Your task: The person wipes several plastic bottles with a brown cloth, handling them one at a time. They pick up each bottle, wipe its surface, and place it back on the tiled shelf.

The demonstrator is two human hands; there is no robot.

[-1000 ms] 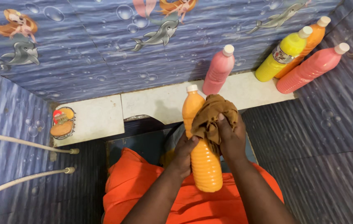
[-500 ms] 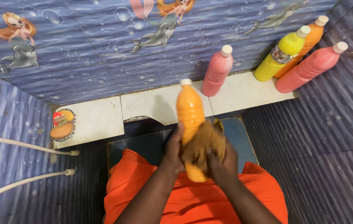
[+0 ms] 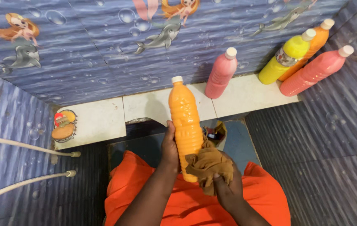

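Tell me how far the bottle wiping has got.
In hand: the left hand grips the orange bottle while the right hand presses a brown cloth against its lower part. Four more bottles stand on the white ledge; whether they are wiped cannot be told.

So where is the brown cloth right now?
The brown cloth is low in the head view, bunched in the right hand against the bottom of the orange bottle, which the left hand holds.

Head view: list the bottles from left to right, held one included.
Orange bottle held in the left hand → pink bottle standing on the ledge → yellow bottle. The remaining two bottles at far right overlap, so their order is unclear.
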